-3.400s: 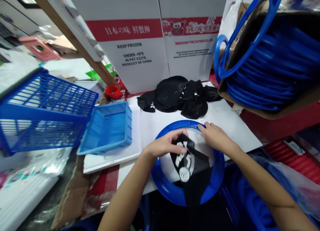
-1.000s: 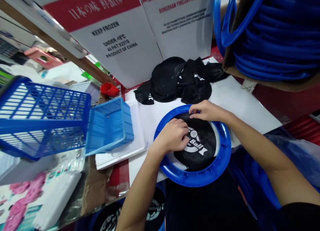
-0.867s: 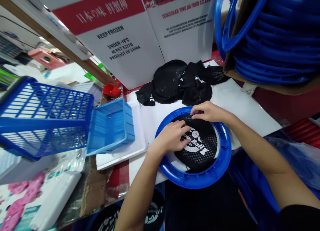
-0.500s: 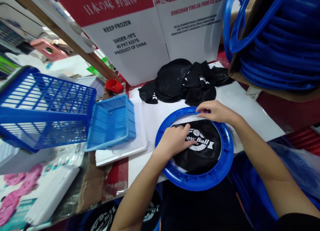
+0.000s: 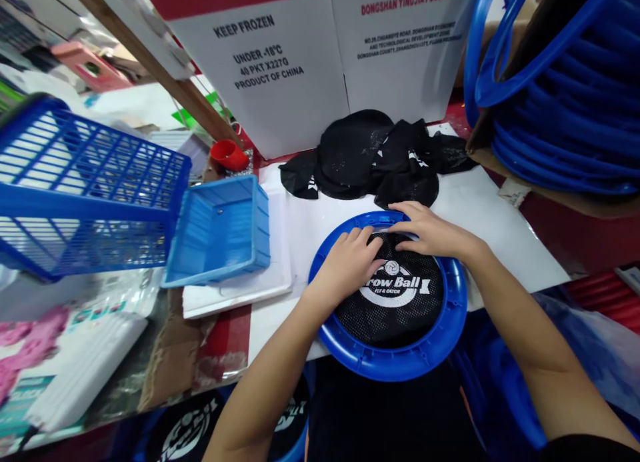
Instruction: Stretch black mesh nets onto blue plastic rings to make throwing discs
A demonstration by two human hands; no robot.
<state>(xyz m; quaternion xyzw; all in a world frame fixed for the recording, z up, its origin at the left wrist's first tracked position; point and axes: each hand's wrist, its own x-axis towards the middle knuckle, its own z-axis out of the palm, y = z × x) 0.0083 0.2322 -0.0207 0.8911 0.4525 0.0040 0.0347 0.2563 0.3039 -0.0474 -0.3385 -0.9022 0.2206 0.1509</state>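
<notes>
A blue plastic ring (image 5: 395, 363) rests on the white sheet at the table's front, partly over my lap. Inside it lies a black mesh disc (image 5: 390, 322) with a white "Throw Ball" print. My left hand (image 5: 347, 262) is on the disc's upper left part, fingers bent and thumb apart. My right hand (image 5: 430, 232) reaches over the ring's upper right side, its fingers spread across the rim and the mesh edge. The exact contact under the fingertips is hidden.
Behind the ring lie several black mesh pieces (image 5: 350, 155) in a heap before a white carton (image 5: 295, 109). A light-blue bin (image 5: 215, 232) and a blue basket (image 5: 100, 182) stand left. At right, a box holds stacked blue rings (image 5: 565, 115).
The mesh disc's upper edge now lies closer to the ring's far rim. My left hand has moved up along it, and my right hand's fingers have spread from their pinch at the rim.
</notes>
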